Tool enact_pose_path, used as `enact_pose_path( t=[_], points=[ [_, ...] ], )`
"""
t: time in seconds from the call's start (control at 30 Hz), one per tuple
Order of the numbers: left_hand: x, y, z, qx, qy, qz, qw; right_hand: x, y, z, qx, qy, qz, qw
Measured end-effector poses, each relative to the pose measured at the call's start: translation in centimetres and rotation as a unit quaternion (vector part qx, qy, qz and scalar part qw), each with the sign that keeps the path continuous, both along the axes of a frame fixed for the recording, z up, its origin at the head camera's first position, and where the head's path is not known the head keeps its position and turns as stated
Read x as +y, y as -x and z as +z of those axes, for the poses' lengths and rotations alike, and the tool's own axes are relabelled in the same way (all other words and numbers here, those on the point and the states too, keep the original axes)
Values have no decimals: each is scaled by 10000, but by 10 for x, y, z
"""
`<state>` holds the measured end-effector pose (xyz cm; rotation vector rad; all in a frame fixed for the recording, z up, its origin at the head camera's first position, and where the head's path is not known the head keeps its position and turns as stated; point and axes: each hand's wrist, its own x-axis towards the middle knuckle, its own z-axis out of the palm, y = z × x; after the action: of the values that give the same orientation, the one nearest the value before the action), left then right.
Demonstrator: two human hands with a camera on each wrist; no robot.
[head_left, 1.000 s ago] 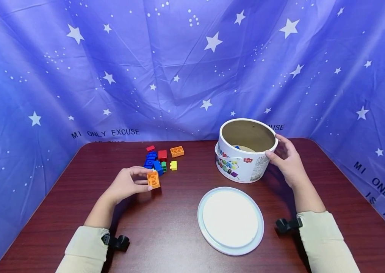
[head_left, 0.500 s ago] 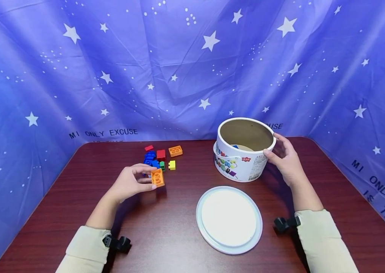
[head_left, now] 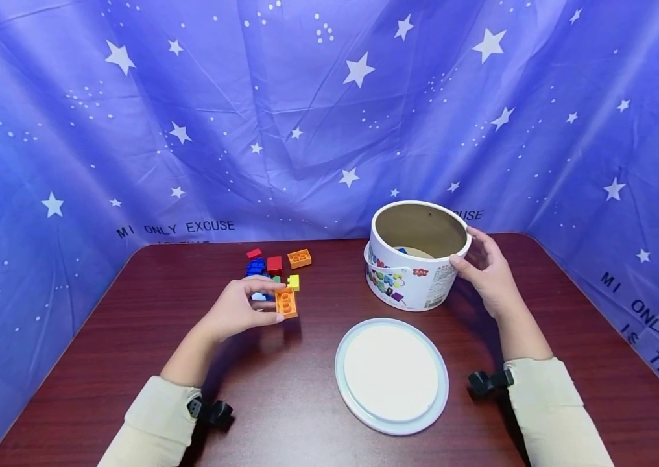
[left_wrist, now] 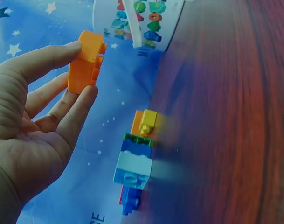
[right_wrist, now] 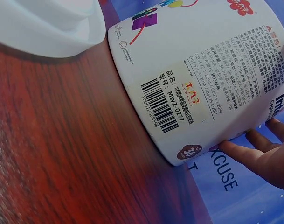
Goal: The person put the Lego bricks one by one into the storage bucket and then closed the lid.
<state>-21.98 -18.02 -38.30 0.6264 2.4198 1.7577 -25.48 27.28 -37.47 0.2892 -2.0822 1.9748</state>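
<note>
My left hand [head_left: 242, 308] pinches an orange toy brick [head_left: 286, 303] between thumb and fingers, its hollow underside facing the head camera. In the left wrist view the same orange brick [left_wrist: 86, 63] shows its studs to the right. Behind that hand lies a loose group of bricks: a red brick [head_left: 274, 264], a blue brick [head_left: 255, 266], a yellow brick [head_left: 294, 282] and another orange brick [head_left: 299, 259]; part of the group is hidden by the hand. My right hand [head_left: 488, 272] holds the rim of a white printed bucket [head_left: 402, 285], thumb at the front and fingers on its far right side.
A round white lid [head_left: 392, 373] lies on the dark red table [head_left: 283, 402], in front of the bucket. Inside the bucket a bit of blue [head_left: 402, 250] shows at the bottom. A blue starry curtain [head_left: 306, 97] hangs behind the table.
My left hand has carried the orange brick to the right, away from the blue bricks and in front of the yellow one. The right hand stays at the bucket rim. The view has shifted slightly.
</note>
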Motion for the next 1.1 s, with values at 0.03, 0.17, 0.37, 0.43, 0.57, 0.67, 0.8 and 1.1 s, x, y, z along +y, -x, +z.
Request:
enact_pose_path(
  t=[0.03, 0.17, 0.37, 0.43, 0.57, 0.67, 0.8, 1.1],
  points=[
    [2, 1, 1, 25, 19, -17, 10000, 0, 0, 0, 1, 2, 4, 10000],
    [8, 3, 5, 69, -29, -147, 9999, 0, 0, 0, 15, 7, 11, 10000],
    [19, 6, 12, 165, -92, -281, 9994, 0, 1, 0, 14, 78, 50, 10000],
    [23, 8, 15, 221, -108, -293, 9993, 1, 1, -1, 27, 109, 66, 9999],
    [30, 9, 19, 246, -120, -293, 9992, 1, 2, -1, 62, 129, 97, 9999],
    [36, 11, 23, 220, -167, -336, 9991, 2, 2, -1, 68, 122, 104, 9998],
    [43, 15, 29, 253, -295, -415, 9984, 1, 2, -1, 71, 146, 103, 9998],
    [54, 21, 40, 405, -323, -471, 9975, 0, 2, -1, 11, 117, 81, 9999]
  ],
)
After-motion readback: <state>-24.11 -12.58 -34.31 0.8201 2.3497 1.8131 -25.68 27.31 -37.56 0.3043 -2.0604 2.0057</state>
